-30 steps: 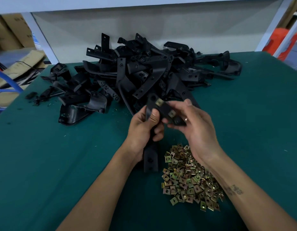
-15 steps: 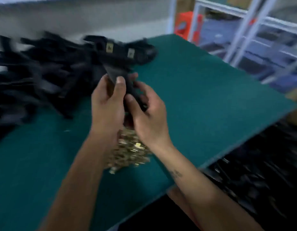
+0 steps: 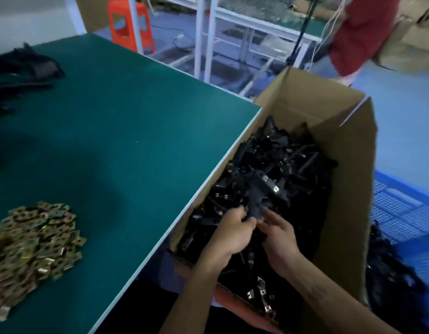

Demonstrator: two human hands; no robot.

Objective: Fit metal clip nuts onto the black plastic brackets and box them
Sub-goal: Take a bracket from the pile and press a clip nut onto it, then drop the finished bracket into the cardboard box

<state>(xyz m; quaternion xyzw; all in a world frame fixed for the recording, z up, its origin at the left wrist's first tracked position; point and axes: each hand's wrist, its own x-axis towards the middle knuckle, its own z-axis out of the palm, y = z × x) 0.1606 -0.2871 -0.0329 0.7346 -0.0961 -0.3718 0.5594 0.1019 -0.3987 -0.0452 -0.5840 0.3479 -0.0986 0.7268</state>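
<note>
Two bare hands meet over one open cardboard box [image 3: 348,150] that stands just beside the table's right edge. The left hand [image 3: 229,233] and right hand [image 3: 278,233] both pinch the lower end of one black plastic bracket [image 3: 257,196], fingers clamped on it; two metal clip nuts [image 3: 272,186] show on its upper arm. The box holds a heap of finished brackets [image 3: 281,155], too many to count. On the green table mat [image 3: 126,131] lies one pile of loose brass-coloured clip nuts [image 3: 32,239], and unfitted brackets [image 3: 28,63] are blurred at the far left. Beyond stand one orange plastic stool [image 3: 130,25], a white metal frame [image 3: 208,39] and a blue crate [image 3: 401,213].
</note>
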